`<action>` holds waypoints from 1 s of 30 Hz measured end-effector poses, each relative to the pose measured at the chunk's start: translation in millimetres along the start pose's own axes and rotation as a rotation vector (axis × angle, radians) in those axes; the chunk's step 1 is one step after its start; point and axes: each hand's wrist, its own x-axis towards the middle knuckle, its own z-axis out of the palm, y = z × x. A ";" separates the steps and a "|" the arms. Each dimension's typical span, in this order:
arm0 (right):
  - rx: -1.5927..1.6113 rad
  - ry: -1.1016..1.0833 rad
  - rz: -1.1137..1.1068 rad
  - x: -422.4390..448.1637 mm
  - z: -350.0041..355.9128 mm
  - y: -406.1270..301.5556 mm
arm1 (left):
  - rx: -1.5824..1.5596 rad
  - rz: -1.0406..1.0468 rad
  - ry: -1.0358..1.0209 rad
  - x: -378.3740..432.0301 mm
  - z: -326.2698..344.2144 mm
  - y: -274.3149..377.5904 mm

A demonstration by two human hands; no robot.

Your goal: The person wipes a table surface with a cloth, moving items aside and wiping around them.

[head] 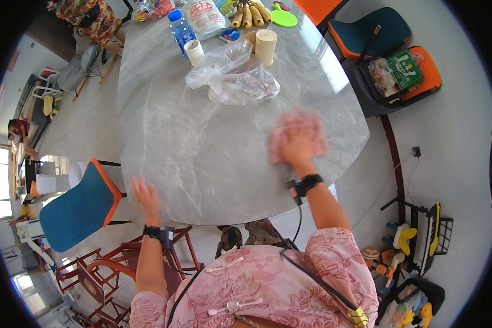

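Observation:
My right hand [297, 143] presses flat on a pink cloth [281, 127] on the right part of the grey marble-patterned table [168, 143]. Both hand and cloth are blurred. Over the table's front left edge, my left hand [146, 194] holds nothing, its fingers spread. Crumpled clear plastic bags [246, 84] lie farther in on the tabletop. Behind them are a cream cylinder [265, 47], which may be a paper roll, and a smaller white roll [194, 52]. A blue-capped plastic bottle [181, 33] stands at the bags' far left.
Bananas [252, 14], a green round-headed plastic item [284, 17] and a white printed bag [204, 18] sit at the far end. A blue-and-orange chair [80, 203] borders the table's left; another chair [371, 33] is at far right. Another person [92, 20] is beyond the far left edge.

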 end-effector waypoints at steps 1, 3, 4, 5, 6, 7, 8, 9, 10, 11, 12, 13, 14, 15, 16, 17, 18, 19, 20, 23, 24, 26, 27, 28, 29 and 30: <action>0.137 -0.087 -0.125 -4.3 -1.6 -34.0 | 0.002 0.001 0.000 -4.3 2.4 18.1; 0.267 -0.191 -0.411 -14.1 1.0 -89.9 | -0.036 0.000 -0.101 -8.0 2.9 59.7; 0.315 -0.196 -0.527 -25.7 2.5 -112.6 | -0.032 0.000 -0.097 -9.0 0.4 72.5; 0.303 -0.217 -0.639 -33.0 3.3 -129.8 | 0.001 0.023 -0.120 -9.4 -2.0 83.2; 0.341 -0.182 -0.691 -40.5 6.0 -137.2 | 0.032 0.044 -0.144 -9.8 -3.0 89.1; 0.341 -0.179 -0.688 -37.1 10.2 -132.7 | 0.032 0.049 -0.144 -8.5 -0.5 88.6; 0.406 -0.177 -0.724 -31.5 14.8 -124.8 | 0.011 0.032 -0.108 -6.6 3.6 86.4; 0.479 -0.183 -0.765 -28.5 18.2 -118.6 | -0.002 0.008 -0.077 -10.0 3.3 82.0; 0.393 -0.283 -0.724 -17.1 -6.3 -109.5 | 0.006 0.002 -0.083 -13.9 -1.6 79.5; 0.371 -0.232 -0.621 -7.3 -7.8 -86.8 | 0.014 0.008 -0.097 -11.7 -3.2 84.2; 0.348 -0.176 -0.526 4.2 -10.0 -60.6 | 0.023 0.009 -0.104 -9.7 -2.9 88.4; 0.304 -0.059 -0.454 15.2 -12.5 -30.0 | 0.022 0.010 -0.097 -9.4 -3.1 88.7; 0.261 0.054 -0.379 23.1 -15.0 3.6 | 0.037 0.011 -0.094 -10.1 -3.2 87.2; 0.128 0.030 -0.271 26.3 -14.4 34.7 | 0.053 0.011 -0.091 -11.4 -3.9 85.3; 0.133 -0.016 -0.200 28.5 0.5 80.1 | 0.043 0.016 -0.091 -11.5 -2.4 86.2; -0.039 -0.027 -0.064 29.6 -19.4 88.4 | 0.065 0.002 -0.080 -14.4 -5.4 81.2; -0.035 0.093 -0.003 24.8 -3.6 132.3 | 0.060 0.003 -0.072 -14.2 -0.4 87.1; -0.034 0.095 -0.009 20.1 -4.7 139.2 | 0.061 -0.002 -0.068 -14.9 -0.7 87.8; -0.117 0.129 0.066 11.4 -8.0 143.3 | 0.040 0.000 -0.065 -13.6 -2.3 89.9; -0.139 0.127 0.058 -25.3 -13.6 117.4 | -0.006 0.013 -0.046 -12.7 -0.4 85.1; -0.087 0.085 -0.014 -42.4 -15.7 98.6 | -0.040 0.032 -0.038 -12.7 3.7 82.1; 0.099 -0.025 -0.230 -83.5 -30.8 53.1 | -0.046 0.006 -0.010 -13.1 5.1 77.2; 0.160 -0.157 -0.298 -102.3 -37.2 30.8 | -0.041 -0.007 0.010 -17.5 3.9 78.5; 0.154 -0.190 -0.372 -123.5 -30.3 16.9 | -0.046 -0.011 0.017 -23.5 3.6 85.6; 0.139 -0.258 -0.430 -135.3 -40.7 0.4 | -0.052 0.024 0.047 -31.8 3.4 92.7; 0.171 -0.249 -0.493 -145.5 -43.3 -3.6 | -0.067 0.061 0.076 -40.8 4.8 104.6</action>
